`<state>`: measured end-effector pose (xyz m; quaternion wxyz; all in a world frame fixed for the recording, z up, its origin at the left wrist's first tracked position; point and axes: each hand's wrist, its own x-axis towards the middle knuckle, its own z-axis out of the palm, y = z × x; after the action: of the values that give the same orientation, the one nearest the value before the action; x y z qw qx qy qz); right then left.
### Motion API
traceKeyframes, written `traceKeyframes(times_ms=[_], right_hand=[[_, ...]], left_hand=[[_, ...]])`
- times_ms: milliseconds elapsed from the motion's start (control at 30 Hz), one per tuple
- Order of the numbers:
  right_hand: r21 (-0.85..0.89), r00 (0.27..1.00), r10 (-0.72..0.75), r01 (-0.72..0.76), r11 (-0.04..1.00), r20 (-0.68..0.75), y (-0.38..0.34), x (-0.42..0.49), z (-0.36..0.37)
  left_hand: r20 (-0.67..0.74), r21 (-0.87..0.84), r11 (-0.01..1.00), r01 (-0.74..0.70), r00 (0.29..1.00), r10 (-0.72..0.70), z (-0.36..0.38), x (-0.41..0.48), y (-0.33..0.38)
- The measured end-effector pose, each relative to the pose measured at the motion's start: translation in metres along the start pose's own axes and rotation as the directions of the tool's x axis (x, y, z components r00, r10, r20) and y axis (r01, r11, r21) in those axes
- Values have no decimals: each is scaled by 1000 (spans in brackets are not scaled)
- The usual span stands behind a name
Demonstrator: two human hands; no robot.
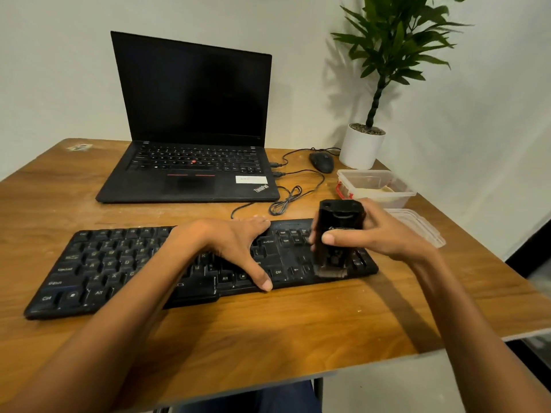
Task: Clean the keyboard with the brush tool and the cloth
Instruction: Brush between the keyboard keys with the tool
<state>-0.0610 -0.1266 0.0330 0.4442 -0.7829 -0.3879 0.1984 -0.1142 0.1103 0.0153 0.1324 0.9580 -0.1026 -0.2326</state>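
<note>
A black keyboard [119,263] lies across the wooden table [268,329], slightly angled. My left hand [235,245] rests flat on its middle keys, fingers spread, thumb at the front edge. My right hand [378,234] grips a black brush tool [338,231] held upright, its bristle end [331,272] pressed onto the keys at the keyboard's right end. A pale cloth [375,192] seems to lie inside the clear plastic box behind my right hand.
An open black laptop [190,174] stands behind the keyboard. A wired mouse [322,162], its coiled cable [286,201], a white potted plant [362,147], a clear plastic box [348,180] and its lid [417,225] sit at the right.
</note>
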Motion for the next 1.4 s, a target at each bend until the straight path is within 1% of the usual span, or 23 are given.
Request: traceKeyframes(times_ms=[67, 167, 200, 233, 300, 333, 433, 467, 500, 567, 600, 700, 733, 800, 867, 933, 1000, 1033, 1100, 1167, 1233, 1300, 1400], right_hand=[[-29, 1000, -6, 6, 1000, 27, -2, 11, 15], [-23, 987, -48, 45, 999, -151, -7, 23, 17], [-9, 982, -77, 76, 997, -173, -8, 25, 16], [-8, 983, -91, 91, 996, -162, -8, 25, 15], [-28, 995, -62, 60, 998, -84, -5, 23, 20], [-40, 996, -47, 44, 998, -76, -4, 24, 22], [35, 972, -73, 83, 996, -224, -5, 24, 20], [58, 967, -93, 109, 992, -236, -5, 24, 19], [74, 973, -103, 121, 990, -209, -6, 23, 21], [32, 991, -73, 77, 997, -115, -5, 23, 28], [14, 991, -47, 49, 999, -124, -3, 25, 30], [9, 953, -98, 105, 994, -287, -5, 28, 26], [16, 948, -115, 126, 992, -295, -7, 27, 25], [22, 970, -107, 115, 993, -219, -10, 20, 26], [19, 988, -39, 42, 999, -151, -5, 11, 23], [8, 973, -2, 4, 1000, -231, 0, 3, 10], [-13, 949, -25, 22, 1000, -315, 4, -3, -2], [-9, 948, -43, 43, 999, -316, 4, -5, -3], [12, 966, -98, 104, 994, -241, 2, -7, 6], [45, 979, -128, 136, 990, -162, 0, -5, 21], [77, 976, -134, 149, 986, -175, 2, -5, 25], [68, 977, -107, 122, 990, -186, 8, -11, 19], [61, 985, 3, 8, 998, -174, 14, -28, -10]], left_hand=[[0, 0, 1000, 3, 1000, -3, 0, 0, 0], [0, -15, 1000, 7, 1000, -7, -1, 0, 0], [1, -15, 1000, 9, 1000, -9, 0, 0, 0], [3, -11, 1000, 8, 1000, -8, -1, 1, 0], [5, -4, 1000, 8, 1000, -8, -1, 1, 0], [3, -6, 1000, 8, 1000, -8, -2, 1, 0], [-7, -16, 1000, 5, 1000, -5, -2, 0, 1], [-9, -19, 1000, 2, 1000, -3, -1, -1, 2], [-8, -21, 1000, 2, 1000, -2, -1, -1, 3], [1, -30, 1000, 8, 1000, -8, -1, -1, 2], [8, -34, 999, 12, 1000, -12, -1, -2, 2], [-1, -36, 999, 10, 1000, -10, 0, -1, 2], [-6, -34, 999, 7, 1000, -7, 0, -2, 2], [-16, -32, 999, 2, 1000, -3, -1, -1, 1], [-3, -40, 999, 8, 1000, -8, -1, -1, 0], [12, -36, 999, 16, 1000, -15, 0, -2, 1], [31, 11, 999, 32, 999, -33, -4, -1, 5], [51, 45, 998, 51, 997, -53, -9, 1, 9], [75, 81, 995, 56, 995, -62, -19, 10, 23], [66, 61, 998, -10, 998, 6, -22, 18, 41], [45, 37, 998, -45, 998, 43, -19, 26, 54], [24, 91, 995, -38, 999, 36, -13, 34, 58], [9, 167, 986, -20, 1000, 18, -11, 37, 57]])
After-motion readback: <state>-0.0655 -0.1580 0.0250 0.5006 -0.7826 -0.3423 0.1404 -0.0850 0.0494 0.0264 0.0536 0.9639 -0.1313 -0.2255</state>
